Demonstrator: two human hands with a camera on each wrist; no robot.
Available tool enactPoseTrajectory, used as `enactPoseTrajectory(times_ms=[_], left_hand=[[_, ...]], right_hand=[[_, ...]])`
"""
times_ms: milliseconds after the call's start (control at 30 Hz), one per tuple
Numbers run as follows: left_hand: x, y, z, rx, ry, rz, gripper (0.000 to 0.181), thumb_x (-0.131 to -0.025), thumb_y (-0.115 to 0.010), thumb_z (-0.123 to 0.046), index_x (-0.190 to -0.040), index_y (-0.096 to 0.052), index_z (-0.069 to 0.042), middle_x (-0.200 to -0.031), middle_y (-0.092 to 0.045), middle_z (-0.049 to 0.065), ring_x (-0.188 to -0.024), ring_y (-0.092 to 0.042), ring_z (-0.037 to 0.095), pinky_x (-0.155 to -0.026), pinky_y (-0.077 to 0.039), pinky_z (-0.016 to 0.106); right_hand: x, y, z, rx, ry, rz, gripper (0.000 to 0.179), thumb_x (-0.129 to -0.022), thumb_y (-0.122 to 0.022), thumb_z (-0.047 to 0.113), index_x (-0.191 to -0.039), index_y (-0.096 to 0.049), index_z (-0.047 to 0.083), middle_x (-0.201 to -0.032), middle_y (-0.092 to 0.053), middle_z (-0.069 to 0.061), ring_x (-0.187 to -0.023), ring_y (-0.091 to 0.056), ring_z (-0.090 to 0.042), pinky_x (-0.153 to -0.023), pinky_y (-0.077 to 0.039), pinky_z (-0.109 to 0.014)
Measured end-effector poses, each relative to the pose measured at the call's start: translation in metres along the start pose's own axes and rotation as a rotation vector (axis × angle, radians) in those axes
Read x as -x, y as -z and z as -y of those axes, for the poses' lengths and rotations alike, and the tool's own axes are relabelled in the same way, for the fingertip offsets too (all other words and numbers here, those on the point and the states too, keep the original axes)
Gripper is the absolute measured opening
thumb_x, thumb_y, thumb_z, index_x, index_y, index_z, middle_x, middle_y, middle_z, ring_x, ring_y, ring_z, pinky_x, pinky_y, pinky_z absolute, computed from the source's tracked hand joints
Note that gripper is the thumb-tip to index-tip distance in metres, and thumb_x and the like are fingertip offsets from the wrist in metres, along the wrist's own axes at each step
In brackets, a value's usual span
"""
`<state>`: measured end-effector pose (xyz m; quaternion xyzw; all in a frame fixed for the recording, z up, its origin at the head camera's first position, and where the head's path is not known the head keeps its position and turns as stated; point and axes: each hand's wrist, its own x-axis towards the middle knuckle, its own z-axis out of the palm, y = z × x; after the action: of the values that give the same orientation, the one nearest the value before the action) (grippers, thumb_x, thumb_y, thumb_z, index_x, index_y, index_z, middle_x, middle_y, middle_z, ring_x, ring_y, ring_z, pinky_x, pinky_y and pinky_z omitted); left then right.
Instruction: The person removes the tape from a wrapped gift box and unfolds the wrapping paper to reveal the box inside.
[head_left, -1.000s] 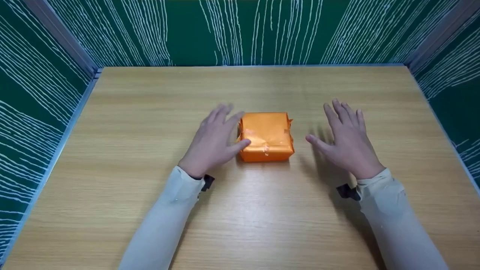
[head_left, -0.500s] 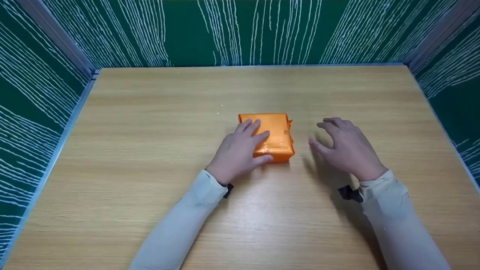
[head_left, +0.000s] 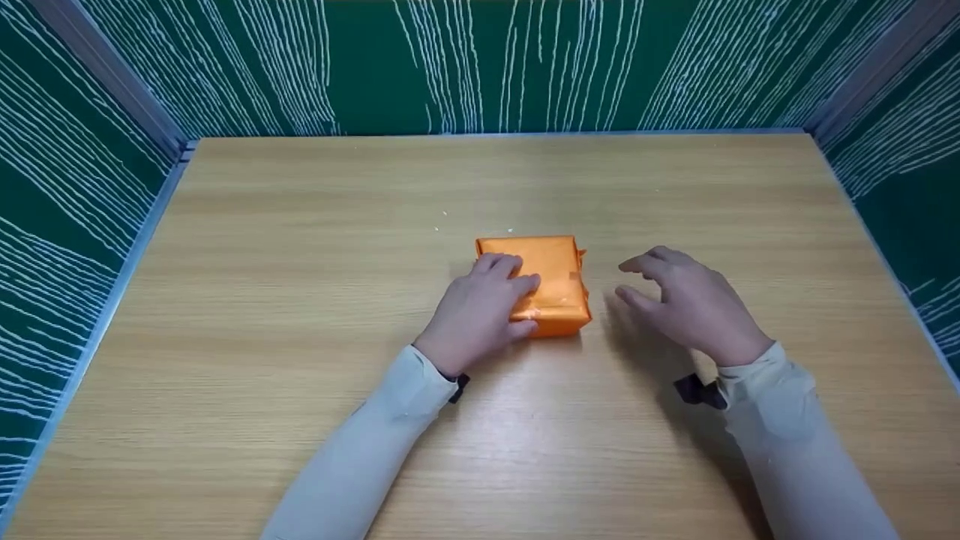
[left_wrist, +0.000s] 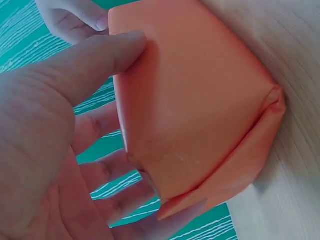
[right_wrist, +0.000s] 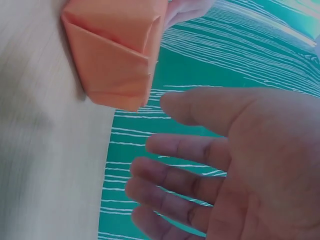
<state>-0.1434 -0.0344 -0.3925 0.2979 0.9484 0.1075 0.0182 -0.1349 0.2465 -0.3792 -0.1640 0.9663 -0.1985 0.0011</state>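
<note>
A package wrapped in glossy orange paper (head_left: pixel 551 292) sits on the wooden table, its folded end flaps showing in both wrist views. My left hand (head_left: pixel 472 311) holds it at its left part, with the fingers over the top and the thumb (left_wrist: pixel 107 60) against the near side. To the right of the package, my right hand (head_left: pixel 686 304) is held above the table with fingers slightly bent. A gap separates its thumb (right_wrist: pixel 195 105) from the wrapped box, and nothing lies between its fingers.
Tiny pale specks lie on the table (head_left: pixel 300 247) behind the package. Green walls (head_left: pixel 375 67) with white wavy lines enclose the table at the back and both sides.
My left hand has come from the package's left side onto it. The package has slid slightly toward me. My right hand's fingers have lowered and bent, pointing more toward the package.
</note>
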Motion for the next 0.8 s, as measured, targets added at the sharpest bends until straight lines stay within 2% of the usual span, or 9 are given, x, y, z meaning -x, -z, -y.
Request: enactPoseTrajectory(times_ms=[100,267,533,633,800], left_hand=[[0.0,0.0,-0.001,-0.01,-0.008,-0.01,0.047,-0.094,-0.073,-0.044,-0.136,-0.067,-0.021,-0.143,-0.056,0.007,-0.134,-0.048,0.03,-0.084,-0.059,0.042],[0.0,0.001,-0.002,-0.017,-0.01,-0.01,0.044,-0.094,-0.072,-0.042,-0.133,-0.068,-0.02,-0.14,-0.057,0.006,-0.132,-0.048,0.03,-0.087,-0.058,0.043],[0.001,0.0,-0.002,-0.001,-0.001,0.005,0.046,-0.095,-0.072,-0.043,-0.134,-0.067,-0.02,-0.141,-0.056,0.007,-0.132,-0.047,0.029,-0.093,-0.056,0.043],[0.002,0.001,-0.003,-0.001,-0.001,0.003,0.045,-0.094,-0.073,-0.043,-0.132,-0.068,-0.019,-0.136,-0.057,0.006,-0.128,-0.048,0.029,-0.09,-0.057,0.042],[0.002,0.003,-0.005,-0.005,-0.011,-0.003,0.039,-0.093,-0.074,-0.041,-0.123,-0.07,-0.018,-0.125,-0.058,0.006,-0.12,-0.05,0.029,-0.08,-0.059,0.04]], right_hand=[[-0.003,0.003,0.006,-0.018,0.024,-0.006,0.031,-0.098,-0.073,0.022,-0.124,-0.072,0.007,-0.118,-0.07,-0.013,-0.103,-0.065,-0.033,-0.085,-0.055,-0.053],[-0.013,0.005,0.019,-0.064,0.056,-0.002,0.027,-0.096,-0.075,0.015,-0.122,-0.074,0.01,-0.111,-0.071,-0.008,-0.099,-0.065,-0.029,-0.085,-0.056,-0.049],[-0.026,-0.013,0.029,-0.06,0.085,0.069,0.034,-0.097,-0.074,0.02,-0.13,-0.07,0.012,-0.102,-0.065,-0.005,-0.09,-0.062,-0.026,-0.079,-0.055,-0.039],[-0.028,-0.02,0.03,-0.049,0.085,0.104,0.036,-0.098,-0.073,0.021,-0.133,-0.069,0.012,-0.101,-0.063,-0.005,-0.087,-0.06,-0.024,-0.077,-0.053,-0.036],[-0.03,-0.022,0.029,-0.053,0.104,0.091,0.034,-0.097,-0.074,0.017,-0.13,-0.072,0.012,-0.099,-0.062,-0.005,-0.085,-0.058,-0.023,-0.074,-0.052,-0.035]])
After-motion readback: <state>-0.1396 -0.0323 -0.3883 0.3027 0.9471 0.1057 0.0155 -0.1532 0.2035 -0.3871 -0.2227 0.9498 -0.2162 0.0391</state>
